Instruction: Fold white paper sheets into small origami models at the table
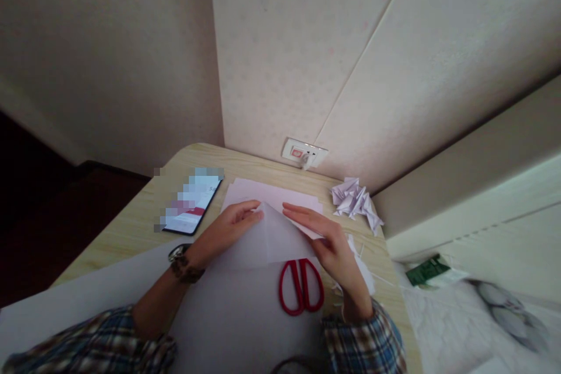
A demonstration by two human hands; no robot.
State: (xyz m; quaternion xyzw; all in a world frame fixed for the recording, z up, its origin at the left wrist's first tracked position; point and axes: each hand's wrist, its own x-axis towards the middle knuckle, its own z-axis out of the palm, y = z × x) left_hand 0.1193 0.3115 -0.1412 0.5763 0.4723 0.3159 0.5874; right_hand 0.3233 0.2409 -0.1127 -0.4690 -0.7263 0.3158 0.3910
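Observation:
A sheet of white paper (267, 239), folded over to a point, lies on the wooden table (131, 222). My left hand (228, 225) presses the paper's left edge, its fingers stretched toward the tip. My right hand (324, 236) lies flat along the right edge with fingers extended. Both fingertips nearly meet at the fold's top corner. Red-handled scissors (301, 286) rest just below the fold, between my wrists. More pale sheets (263, 191) lie under the folded piece.
A phone (190, 207) with a lit screen lies at the left. A pile of folded paper shapes (355, 198) sits at the table's back right corner. A wall socket (304, 153) is behind. A bed with a green packet (427, 270) lies right.

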